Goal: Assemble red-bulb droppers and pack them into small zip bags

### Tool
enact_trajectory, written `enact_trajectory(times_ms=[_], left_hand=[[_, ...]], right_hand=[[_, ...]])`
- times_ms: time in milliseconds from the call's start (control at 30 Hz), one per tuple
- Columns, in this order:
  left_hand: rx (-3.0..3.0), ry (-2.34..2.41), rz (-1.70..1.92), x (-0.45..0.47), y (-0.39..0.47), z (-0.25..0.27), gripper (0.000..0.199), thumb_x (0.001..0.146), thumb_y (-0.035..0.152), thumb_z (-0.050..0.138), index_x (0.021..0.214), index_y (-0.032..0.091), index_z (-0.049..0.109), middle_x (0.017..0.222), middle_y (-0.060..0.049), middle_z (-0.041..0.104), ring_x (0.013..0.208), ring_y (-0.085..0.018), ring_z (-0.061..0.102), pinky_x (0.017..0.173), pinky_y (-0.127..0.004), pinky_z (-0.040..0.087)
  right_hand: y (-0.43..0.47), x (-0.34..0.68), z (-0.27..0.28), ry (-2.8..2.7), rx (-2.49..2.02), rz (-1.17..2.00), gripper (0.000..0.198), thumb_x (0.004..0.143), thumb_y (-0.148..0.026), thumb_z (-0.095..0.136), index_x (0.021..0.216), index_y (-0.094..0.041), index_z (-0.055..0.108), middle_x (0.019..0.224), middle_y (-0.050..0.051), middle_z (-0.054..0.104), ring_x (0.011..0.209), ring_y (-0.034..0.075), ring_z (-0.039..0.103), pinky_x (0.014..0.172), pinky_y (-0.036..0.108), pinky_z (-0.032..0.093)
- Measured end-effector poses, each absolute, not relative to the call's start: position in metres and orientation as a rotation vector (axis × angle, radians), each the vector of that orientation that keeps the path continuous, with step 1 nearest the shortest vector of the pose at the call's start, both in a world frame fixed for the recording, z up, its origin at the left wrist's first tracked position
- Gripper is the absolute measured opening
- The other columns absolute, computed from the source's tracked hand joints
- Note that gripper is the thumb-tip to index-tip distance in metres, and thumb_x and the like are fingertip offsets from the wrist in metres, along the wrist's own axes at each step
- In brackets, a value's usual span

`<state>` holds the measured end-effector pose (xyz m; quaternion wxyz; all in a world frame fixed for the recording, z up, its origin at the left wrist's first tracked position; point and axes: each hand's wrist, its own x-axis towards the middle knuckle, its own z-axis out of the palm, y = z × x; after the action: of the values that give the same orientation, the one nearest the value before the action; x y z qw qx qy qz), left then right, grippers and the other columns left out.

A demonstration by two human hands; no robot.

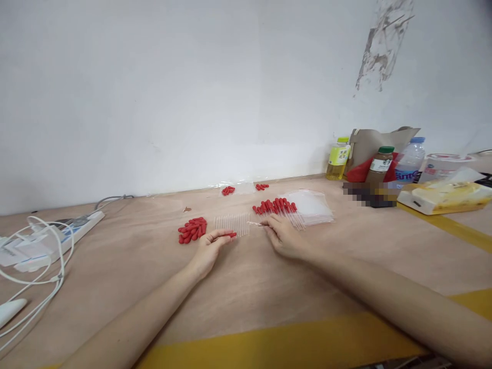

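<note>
My left hand (209, 251) pinches a red rubber dropper bulb (232, 234), its open end facing right. Between finger and thumb of my right hand (282, 234) is a thin clear glass tube (254, 223), pointing left towards the bulb but apart from it. Behind my left hand lies a row of similar clear tubes (230, 221). A heap of loose red bulbs (192, 229) sits left of that row. Just beyond my right hand, several droppers with red bulbs fitted (274, 206) lie side by side, their tubes partly hidden by the hand.
Clear plastic bags (311, 205) lie behind the droppers. Small bags of red bulbs (228, 190) rest near the wall. A power strip (61, 241) with white cables is at left. Bottles (338, 159), a tissue pack (442, 197) and a beige bag (361, 146) stand at right.
</note>
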<state>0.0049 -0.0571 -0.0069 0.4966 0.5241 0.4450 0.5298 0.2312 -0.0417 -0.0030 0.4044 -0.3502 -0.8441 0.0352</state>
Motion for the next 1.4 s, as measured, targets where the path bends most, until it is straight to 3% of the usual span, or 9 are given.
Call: enact_trajectory(times_ms=[167, 367, 500, 667, 867, 1233, 1400], left_hand=[[1.332, 1.112, 1.242, 0.011, -0.061, -0.015, 0.026, 0.062, 0.031, 0.071, 0.081, 0.015, 0.062, 0.079, -0.002, 0.066, 0.072, -0.014, 0.062, 0.072, -0.026, 0.046], [1.585, 1.097, 1.155, 0.016, -0.065, -0.014, 0.031, 0.069, 0.041, 0.062, 0.082, 0.014, 0.064, 0.065, -0.002, 0.063, 0.061, -0.014, 0.058, 0.062, -0.025, 0.046], [1.686, 1.113, 1.114, 0.016, -0.064, -0.017, 0.033, 0.073, 0.043, 0.058, 0.086, 0.013, 0.064, 0.066, -0.003, 0.063, 0.06, -0.014, 0.057, 0.06, -0.025, 0.046], [1.751, 1.101, 1.101, 0.013, -0.064, -0.021, 0.032, 0.075, 0.04, 0.056, 0.091, 0.013, 0.063, 0.067, -0.003, 0.063, 0.062, -0.014, 0.057, 0.061, -0.025, 0.046], [1.937, 1.147, 1.055, 0.012, -0.068, -0.018, 0.023, 0.077, 0.033, 0.056, 0.089, 0.016, 0.065, 0.083, -0.005, 0.067, 0.074, -0.017, 0.059, 0.068, -0.026, 0.045], [2.312, 1.151, 0.973, 0.016, -0.079, -0.01, 0.017, 0.081, 0.028, 0.052, 0.082, 0.018, 0.066, 0.076, -0.004, 0.062, 0.069, -0.015, 0.056, 0.064, -0.025, 0.043], [2.397, 1.139, 0.951, 0.017, -0.083, -0.009, 0.016, 0.081, 0.027, 0.052, 0.082, 0.019, 0.066, 0.073, -0.003, 0.062, 0.065, -0.014, 0.054, 0.06, -0.024, 0.042]], right_hand=[[-0.052, 0.221, -0.017, -2.116, -0.939, 0.101, 0.016, 0.086, -0.022, 0.038, 0.086, -0.018, 0.054, 0.08, 0.003, 0.06, 0.073, 0.013, 0.053, 0.07, 0.028, 0.033], [-0.057, 0.221, -0.02, -2.159, -0.92, 0.064, 0.016, 0.086, -0.024, 0.04, 0.086, -0.019, 0.055, 0.076, 0.001, 0.061, 0.07, 0.011, 0.053, 0.072, 0.028, 0.029], [-0.058, 0.22, -0.019, -2.193, -0.913, 0.032, 0.018, 0.086, -0.025, 0.039, 0.087, -0.019, 0.055, 0.078, 0.002, 0.062, 0.069, 0.011, 0.053, 0.073, 0.029, 0.028], [-0.059, 0.22, -0.019, -2.254, -0.878, 0.011, 0.022, 0.087, -0.025, 0.037, 0.089, -0.019, 0.058, 0.08, 0.002, 0.064, 0.069, 0.011, 0.053, 0.073, 0.03, 0.026], [-0.058, 0.224, -0.018, -2.317, -0.84, 0.062, 0.022, 0.086, -0.024, 0.039, 0.088, -0.021, 0.06, 0.078, 0.0, 0.064, 0.067, 0.011, 0.051, 0.072, 0.03, 0.025], [-0.059, 0.226, -0.015, -2.424, -0.872, -0.111, 0.022, 0.084, -0.022, 0.042, 0.076, -0.019, 0.062, 0.069, 0.001, 0.063, 0.059, 0.01, 0.047, 0.068, 0.031, 0.021], [-0.066, 0.223, -0.015, -2.43, -0.942, 0.044, 0.025, 0.084, -0.022, 0.04, 0.067, -0.018, 0.057, 0.064, 0.0, 0.062, 0.053, 0.009, 0.043, 0.067, 0.03, 0.022]])
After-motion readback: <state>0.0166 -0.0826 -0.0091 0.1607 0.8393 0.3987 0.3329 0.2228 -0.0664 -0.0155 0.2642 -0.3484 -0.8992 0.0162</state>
